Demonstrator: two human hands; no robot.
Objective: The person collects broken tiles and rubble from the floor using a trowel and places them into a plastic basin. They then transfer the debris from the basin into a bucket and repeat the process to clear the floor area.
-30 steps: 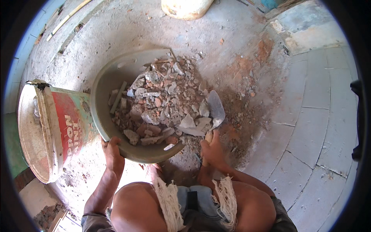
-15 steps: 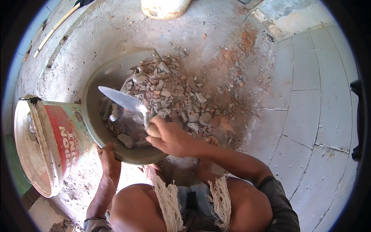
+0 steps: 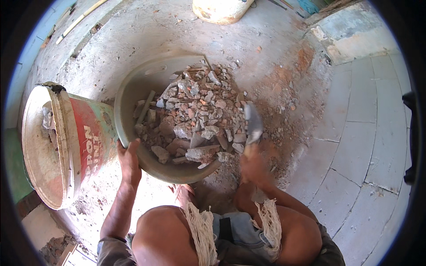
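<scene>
A wide grey-green basin [image 3: 128,116] sits tilted on the floor, its right side up against a heap of broken masonry. Chunks of rubble [image 3: 188,116] fill much of it, and a short stick-like piece lies by its left wall. My left hand [image 3: 129,156] grips the basin's near left rim, thumb over the edge. To the right of the basin, my right hand [image 3: 255,166] is closed around the handle of a trowel [image 3: 253,123], somewhat blurred by motion. The trowel's blade points away from me, over the loose debris at the basin's right side.
A paint bucket [image 3: 95,128] lies on its side at the left. Another pale bucket [image 3: 222,10] stands at the far side. Reddish dust and small debris [image 3: 288,88] spread rightward toward grey floor tiles [image 3: 346,142]. A long pale pole [image 3: 80,21] lies at the far left.
The trowel has swung from above the basin's left half to its right side, with my right hand moving right and nearer. My left hand keeps its hold on the rim.
</scene>
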